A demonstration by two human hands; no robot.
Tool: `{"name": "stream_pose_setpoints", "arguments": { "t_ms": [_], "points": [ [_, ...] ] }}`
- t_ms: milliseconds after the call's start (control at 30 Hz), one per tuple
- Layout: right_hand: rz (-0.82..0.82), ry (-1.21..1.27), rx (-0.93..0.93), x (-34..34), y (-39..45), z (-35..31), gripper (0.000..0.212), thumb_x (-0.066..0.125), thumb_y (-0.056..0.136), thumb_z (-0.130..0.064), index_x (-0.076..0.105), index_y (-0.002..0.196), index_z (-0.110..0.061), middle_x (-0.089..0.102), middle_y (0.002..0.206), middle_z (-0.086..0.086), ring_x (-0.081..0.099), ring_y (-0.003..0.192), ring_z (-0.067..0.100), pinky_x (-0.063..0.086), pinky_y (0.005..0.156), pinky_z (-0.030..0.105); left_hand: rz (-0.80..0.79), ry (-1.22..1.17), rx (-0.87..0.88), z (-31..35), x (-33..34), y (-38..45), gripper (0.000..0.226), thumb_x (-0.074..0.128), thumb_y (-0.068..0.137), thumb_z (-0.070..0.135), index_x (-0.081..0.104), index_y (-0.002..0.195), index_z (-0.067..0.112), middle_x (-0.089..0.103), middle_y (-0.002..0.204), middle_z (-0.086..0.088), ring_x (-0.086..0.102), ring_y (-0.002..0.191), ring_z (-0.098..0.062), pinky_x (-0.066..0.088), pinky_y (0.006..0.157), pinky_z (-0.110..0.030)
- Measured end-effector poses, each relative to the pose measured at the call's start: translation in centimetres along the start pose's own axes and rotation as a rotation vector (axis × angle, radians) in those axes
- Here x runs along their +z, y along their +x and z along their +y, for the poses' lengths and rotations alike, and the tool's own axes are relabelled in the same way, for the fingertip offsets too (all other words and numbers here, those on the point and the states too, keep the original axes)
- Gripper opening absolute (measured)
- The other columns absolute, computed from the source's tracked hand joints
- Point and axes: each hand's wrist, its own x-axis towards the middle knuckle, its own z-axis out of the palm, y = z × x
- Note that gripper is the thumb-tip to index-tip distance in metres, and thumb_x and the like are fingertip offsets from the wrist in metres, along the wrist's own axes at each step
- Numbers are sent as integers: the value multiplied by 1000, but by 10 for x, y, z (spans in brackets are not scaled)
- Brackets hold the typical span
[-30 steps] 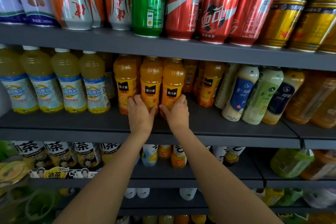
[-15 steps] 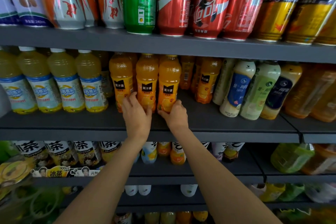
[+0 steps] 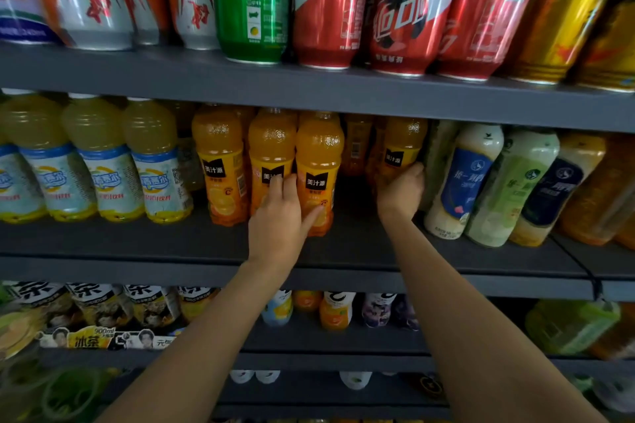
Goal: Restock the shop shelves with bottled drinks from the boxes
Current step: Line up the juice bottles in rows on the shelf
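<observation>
Now fingers (image 3: 275, 184) against orange bottle (image 3: 271, 154)

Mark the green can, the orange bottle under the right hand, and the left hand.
green can (image 3: 252, 0), head view, mid body.
orange bottle (image 3: 400, 144), head view, upper body above label.
left hand (image 3: 280, 216), head view, back of hand.
</observation>
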Motion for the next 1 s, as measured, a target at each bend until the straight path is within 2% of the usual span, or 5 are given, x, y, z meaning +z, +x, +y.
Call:
{"name": "stream_pose_setpoints", "arguments": {
  "t_ms": [133,367,600,700,1000],
  "points": [
    [-6,-33,-57,0,-4,3,57,69,81,-17,38,125,2,49,127,20,47,119,34,42,94,39,24,-7,8,-2,6,-3,56,66,80,40,53,119,1,55,111,-15,62,92,-30,53,60,-35],
    [-294,44,-258,3,-22,-10,50,70,81,-15,45,121,1,60,118,18,59,108,32,46,85,32,95,-41,7,-2,14,-7,56,59,79,40,53,116,-1,55,103,-18,62,90,-32,54,57,-37],
    [-362,227,-199,-3,-26,-4,52,62,88,-23,40,131,-7,55,129,10,53,119,24,42,92,27,70,-58,1,-1,17,-10,58,59,82,39,48,123,0,51,112,-18,58,101,-33,55,65,-40],
    [-206,372,-52,-14,-14,9,46,52,94,-29,42,134,-8,53,132,9,50,122,22,39,94,26,68,-21,47,-6,22,-15,67,66,76,38,45,126,-2,51,112,-19,56,105,-34,54,75,-40],
    [-228,87,38,21,46,4,48,57,91,-22,38,130,0,52,130,20,50,121,35,41,96,38,68,-65,56,-9,28,-17,73,56,77,45,40,132,0,50,112,-17,55,104,-31,52,86,-43]
  ]
}}
